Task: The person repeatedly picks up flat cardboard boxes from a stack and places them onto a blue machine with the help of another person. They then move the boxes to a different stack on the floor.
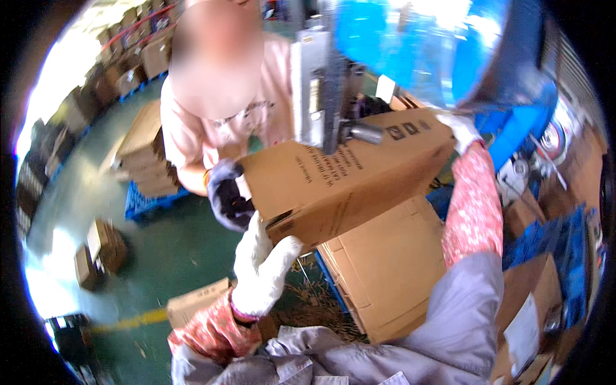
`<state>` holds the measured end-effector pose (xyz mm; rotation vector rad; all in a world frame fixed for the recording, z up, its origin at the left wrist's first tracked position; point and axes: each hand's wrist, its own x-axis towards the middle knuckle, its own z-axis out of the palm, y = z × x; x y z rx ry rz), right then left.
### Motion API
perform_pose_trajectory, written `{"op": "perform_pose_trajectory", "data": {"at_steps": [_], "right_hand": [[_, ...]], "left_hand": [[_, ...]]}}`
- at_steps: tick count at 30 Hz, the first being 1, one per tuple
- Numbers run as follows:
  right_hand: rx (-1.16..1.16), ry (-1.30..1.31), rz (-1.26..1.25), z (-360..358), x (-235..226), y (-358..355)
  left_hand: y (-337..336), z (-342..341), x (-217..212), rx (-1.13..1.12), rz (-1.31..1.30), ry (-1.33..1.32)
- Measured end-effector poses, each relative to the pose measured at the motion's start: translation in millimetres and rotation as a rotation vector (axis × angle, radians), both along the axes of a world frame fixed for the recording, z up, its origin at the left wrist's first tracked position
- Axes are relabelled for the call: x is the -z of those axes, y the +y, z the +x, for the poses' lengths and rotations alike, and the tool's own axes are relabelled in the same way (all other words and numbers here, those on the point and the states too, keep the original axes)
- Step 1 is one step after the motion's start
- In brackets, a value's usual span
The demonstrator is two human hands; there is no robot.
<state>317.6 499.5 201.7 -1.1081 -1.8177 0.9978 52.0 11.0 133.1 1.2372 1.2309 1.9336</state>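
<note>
A long brown cardboard box (340,176) is held up in the middle of the view, tilted with its right end higher. My left hand (263,266), in a white glove, grips its lower left corner from below. My right hand (462,130), also white-gloved with a floral sleeve, holds the upper right end. A person in a pink top stands opposite, and that person's dark-gloved hand (228,199) holds the box's left end. A grey metal machine part (321,83) hangs just behind the box's top edge.
A flattened cardboard stack (391,269) lies under the box on a blue pallet. More stacked boxes (144,151) sit on a blue pallet at left. Small boxes (102,250) rest on the green floor. A blue machine body (436,45) looms upper right.
</note>
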Motion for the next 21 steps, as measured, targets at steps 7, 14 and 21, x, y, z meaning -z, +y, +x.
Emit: {"op": "perform_pose_trajectory", "data": {"at_steps": [7,14,21], "right_hand": [[0.233,-0.203,0.059,4.2,-11.5,-17.0],[0.325,-0.567,0.134,8.1,-17.6,12.6],[0.337,-0.434,0.265,4.9,-9.4,18.7]], "left_hand": [[9.9,-7.2,12.0,-0.107,-0.186,0.137],[13.4,-5.4,10.9,0.004,-0.234,0.078],[6.9,-5.5,15.0,0.036,-0.218,0.057]]}}
